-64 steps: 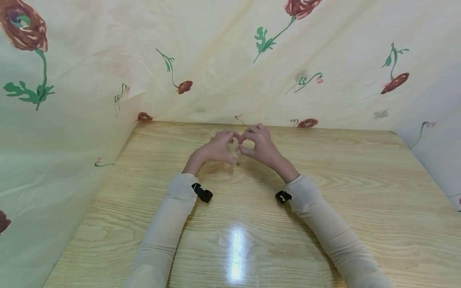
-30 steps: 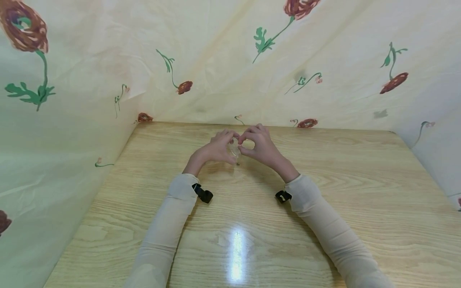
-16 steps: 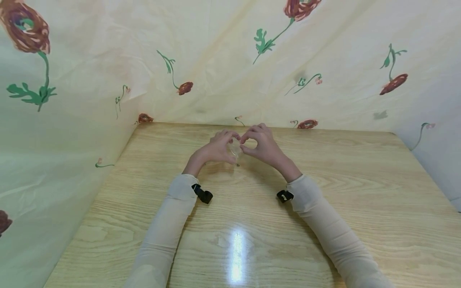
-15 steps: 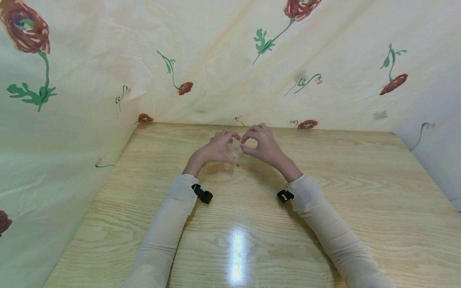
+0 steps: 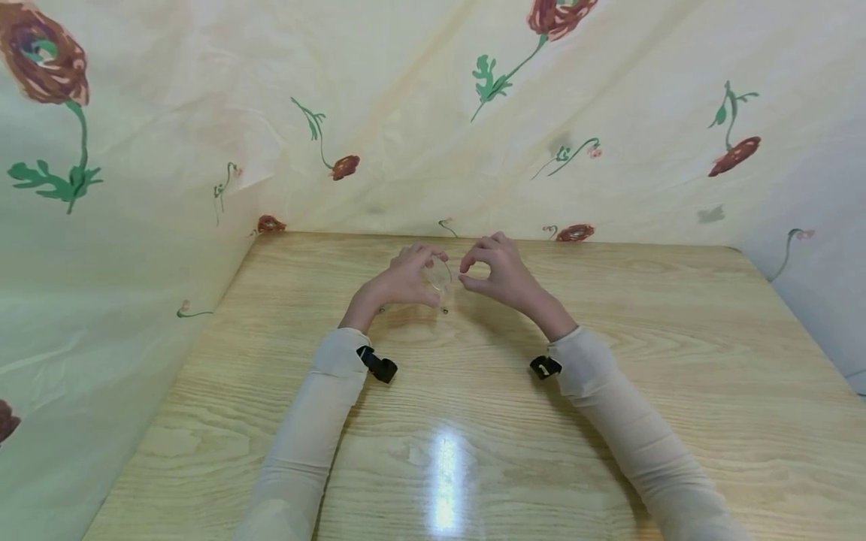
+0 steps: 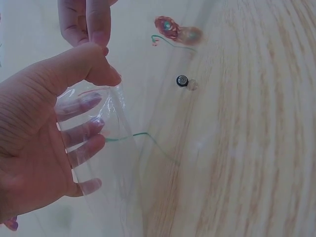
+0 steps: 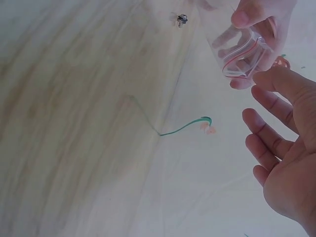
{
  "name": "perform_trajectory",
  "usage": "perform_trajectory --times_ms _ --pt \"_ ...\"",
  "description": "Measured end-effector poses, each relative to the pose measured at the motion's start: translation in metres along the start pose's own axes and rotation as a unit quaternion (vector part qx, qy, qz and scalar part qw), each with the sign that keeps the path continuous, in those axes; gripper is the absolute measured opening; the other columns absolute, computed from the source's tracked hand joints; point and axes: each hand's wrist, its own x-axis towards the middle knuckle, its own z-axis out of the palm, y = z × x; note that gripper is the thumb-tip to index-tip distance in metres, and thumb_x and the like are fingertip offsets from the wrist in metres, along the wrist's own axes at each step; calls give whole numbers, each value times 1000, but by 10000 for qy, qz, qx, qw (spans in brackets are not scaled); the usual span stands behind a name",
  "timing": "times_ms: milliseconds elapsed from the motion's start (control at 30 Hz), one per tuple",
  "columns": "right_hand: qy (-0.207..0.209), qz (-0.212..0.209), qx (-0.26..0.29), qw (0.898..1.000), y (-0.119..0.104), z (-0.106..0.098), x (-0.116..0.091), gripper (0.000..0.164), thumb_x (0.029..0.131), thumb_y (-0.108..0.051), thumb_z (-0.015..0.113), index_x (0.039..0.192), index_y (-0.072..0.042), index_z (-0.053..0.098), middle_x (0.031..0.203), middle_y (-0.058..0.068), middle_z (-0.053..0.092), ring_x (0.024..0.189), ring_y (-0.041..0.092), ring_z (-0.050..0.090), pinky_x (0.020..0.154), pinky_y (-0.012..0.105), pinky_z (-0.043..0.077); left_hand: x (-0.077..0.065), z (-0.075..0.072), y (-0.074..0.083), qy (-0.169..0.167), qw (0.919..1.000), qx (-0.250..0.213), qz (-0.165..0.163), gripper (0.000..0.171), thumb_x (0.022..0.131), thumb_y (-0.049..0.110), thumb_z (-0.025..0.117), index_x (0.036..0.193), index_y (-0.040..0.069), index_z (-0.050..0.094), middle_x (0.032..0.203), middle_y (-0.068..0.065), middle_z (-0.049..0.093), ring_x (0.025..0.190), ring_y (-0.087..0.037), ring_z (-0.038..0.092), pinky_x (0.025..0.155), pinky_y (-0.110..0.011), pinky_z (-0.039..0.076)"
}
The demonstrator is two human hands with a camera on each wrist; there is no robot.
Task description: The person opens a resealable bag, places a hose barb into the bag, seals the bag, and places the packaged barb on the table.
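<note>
My left hand (image 5: 406, 278) holds a clear zip-lock bag (image 5: 441, 279) near its mouth, thumb on one side and the other fingers behind the film. A red line runs along the bag's mouth (image 7: 241, 52), which gapes in the right wrist view. To the right of the bag, a small gap away, is my right hand (image 5: 504, 274). Its thumb and index finger bend toward each other with nothing visible between them, and the other fingers are loosely bent. A small shiny metal piece (image 6: 182, 81), like a bolt, stands on the table below the bag.
Another small metal piece (image 5: 382, 309) lies just below my left wrist. The wood-grain table (image 5: 433, 391) ends at the back against a flower-printed cloth (image 5: 406, 113), which also hangs at the left side. A bright reflection shows on the tabletop in front.
My right hand has moved from the bag's edge to the right, parting from my left hand. The left hand has stayed almost in place with the bag, whose mouth edge now shows more.
</note>
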Motion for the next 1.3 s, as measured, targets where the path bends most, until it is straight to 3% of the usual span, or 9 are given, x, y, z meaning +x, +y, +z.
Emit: perform_trajectory --times_ms 533,800,1000,1300 --pt "-502 -163 114 9985 1 2 -6 6 82 -11 80 84 -9 75 96 11 73 99 32 54 100 57 33 -2 -2 1 121 9999 -37 -49 73 79 17 78 144 10 47 139 -19 45 126 -33 42 109 -57 30" --pt "-702 -293 70 9971 2 9 -8 6 81 -12 80 84 -10 75 92 9 72 90 28 50 89 49 34 -1 -3 -1 127 9999 46 12 73 78 18 76 144 10 47 138 -19 45 125 -33 43 108 -56 31" --pt "-979 -262 81 9948 0 13 -10 8 81 -12 80 88 -9 76 94 8 72 91 26 50 88 47 32 -1 -3 -2 130 9999 -25 58 73 77 17 76 144 10 47 141 -19 44 127 -32 42 108 -57 31" --pt "-1089 -646 -41 9919 -3 19 -9 10 79 -11 81 87 -7 76 88 11 71 87 27 52 83 44 35 -3 -4 -2 114 9998 -126 143 72 78 15 76 144 8 46 145 -19 41 129 -32 41 109 -59 29"
